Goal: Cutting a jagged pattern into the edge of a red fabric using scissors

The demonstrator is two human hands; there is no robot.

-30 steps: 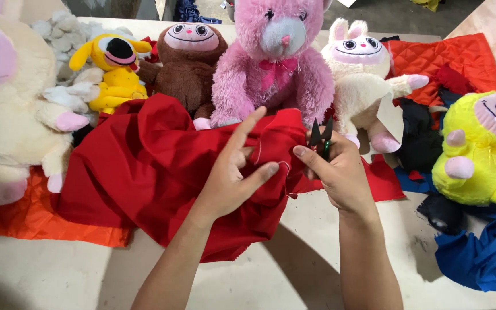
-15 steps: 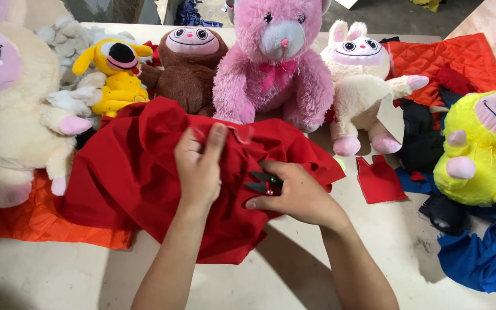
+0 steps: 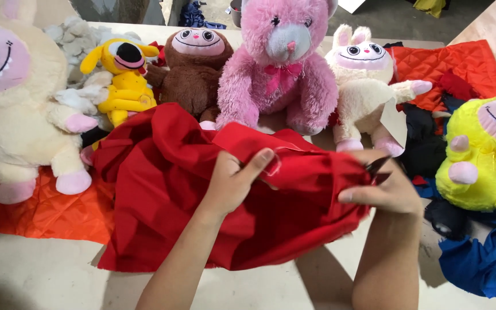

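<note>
Since half a second ago the right hand (image 3: 387,186) has swung out to 3 o'clock, fingers closed around dark scissors (image 3: 376,167) at the red cloth's (image 3: 167,189) edge. The left hand (image 3: 233,183) pinches a fold at centre. The cloth lies at 6 o'clock of the pink teddy bear (image 3: 282,63).

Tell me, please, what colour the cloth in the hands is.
Plain red cloth, clearest in the head view.

Red cloth (image 3: 167,189); pink bear (image 3: 279,63); brown plush (image 3: 193,69); orange quilted mat (image 3: 47,209).
</note>
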